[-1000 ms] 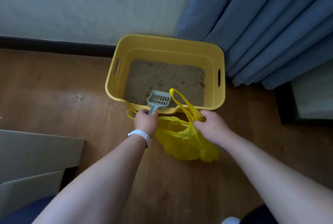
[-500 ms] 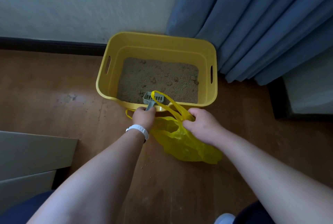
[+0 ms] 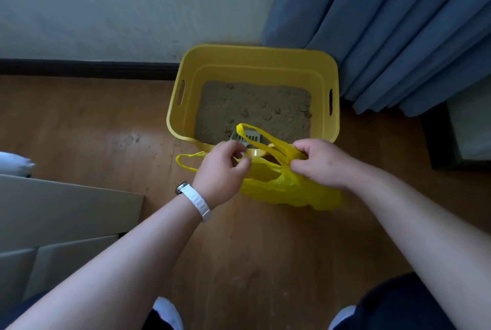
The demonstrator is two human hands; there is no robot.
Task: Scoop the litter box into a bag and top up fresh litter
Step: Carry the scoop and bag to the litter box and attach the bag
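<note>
The yellow litter box (image 3: 255, 49) sits on the floor by the wall, rigid plastic, heavy with sandy litter (image 3: 255, 106), so best left where it is; right in front, against its near wall, the yellow bag (image 3: 287, 191) slumps on the boards, thin, limp, slippery (it won't stay open unaided), best taken at the mouth or loop handles; the right hand (image 3: 321, 162) clamps bunched film by one handle; the left hand (image 3: 220, 173) pinches the opposite rim, fingers curled; the grey scoop (image 3: 252, 138) lies in the litter at the near edge, light, stiff, one for its handle.

one litter box (image 3: 255, 51), one bag (image 3: 292, 193), one scoop (image 3: 249, 136)
</note>
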